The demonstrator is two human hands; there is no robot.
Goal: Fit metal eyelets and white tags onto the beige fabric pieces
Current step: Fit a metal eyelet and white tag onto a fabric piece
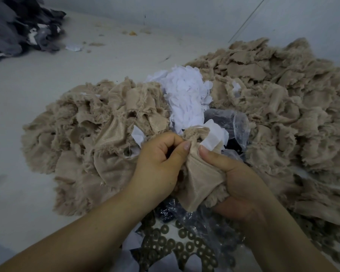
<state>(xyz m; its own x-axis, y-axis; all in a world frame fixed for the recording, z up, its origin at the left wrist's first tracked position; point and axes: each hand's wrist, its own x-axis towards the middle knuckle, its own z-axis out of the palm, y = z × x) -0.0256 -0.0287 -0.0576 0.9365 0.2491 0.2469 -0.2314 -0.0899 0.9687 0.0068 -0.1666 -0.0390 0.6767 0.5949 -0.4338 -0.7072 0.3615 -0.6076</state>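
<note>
Left hand [157, 161] pinches the top of the beige fabric piece [202, 179] at centre, thumb tight on it; right hand [238, 185] grips its bunched lower part, thumb beside a white tag [214, 139]. Eyelet likely hidden under the thumbs. Keep the cloth taut, tag aligned; spare eyelets [177, 246] lie below.

1. The single head view looks forward and down from the person's head.
2. It is close to both hands; the grey surface [47, 107] stretches away behind.
</note>
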